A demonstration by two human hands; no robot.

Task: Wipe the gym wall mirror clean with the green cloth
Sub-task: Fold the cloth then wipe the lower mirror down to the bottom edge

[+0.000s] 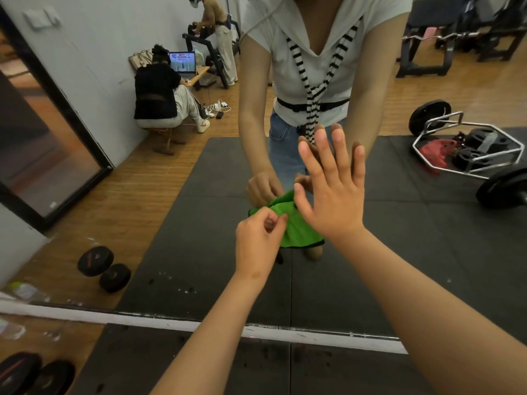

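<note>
Black weight plates (37, 374) lie beside the mirror (199, 252).

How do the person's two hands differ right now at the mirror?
The left hand is curled and pinches the edge of the cloth; the right hand is flat, with straight, spread fingers. The left hand sits lower, at the cloth's left side; the right hand reaches higher, its palm over the cloth's right side. Both are bare and raised close to the mirror.
</note>
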